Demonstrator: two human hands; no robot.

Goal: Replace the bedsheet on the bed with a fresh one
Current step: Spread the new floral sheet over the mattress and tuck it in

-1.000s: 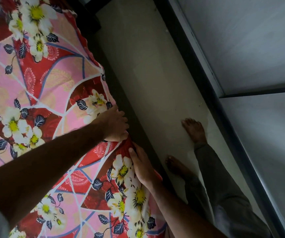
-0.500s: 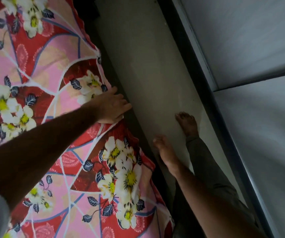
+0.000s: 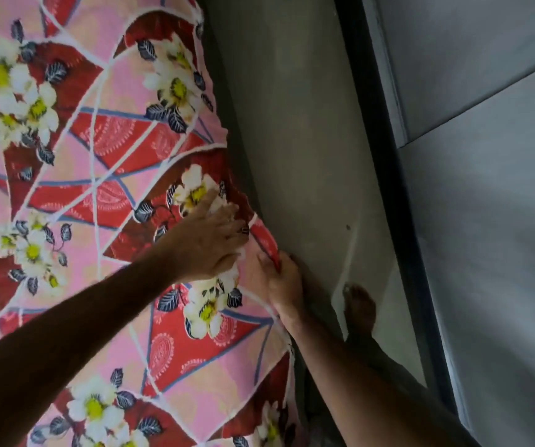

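The bedsheet [image 3: 105, 162], pink and red with white flowers and dark leaves, lies spread over the bed and fills the left of the head view. Its right edge hangs a little over the bed's side. My left hand [image 3: 208, 243] presses flat on the sheet close to that edge, fingers straight and spread. Just to its right, my right hand [image 3: 280, 282] holds the sheet's edge, thumb on top and fingers curled down over the bed's side. The mattress under the sheet is hidden.
A narrow strip of grey floor [image 3: 308, 150] runs along the bed's right side. My bare foot [image 3: 359, 308] stands on it. Beyond it a dark frame [image 3: 385, 156] borders grey panels [image 3: 485, 221] on the right.
My right hand, which had swung off beside the bed half a second ago, is back on the sheet's edge and grips it. My left hand stays pressed on the sheet.
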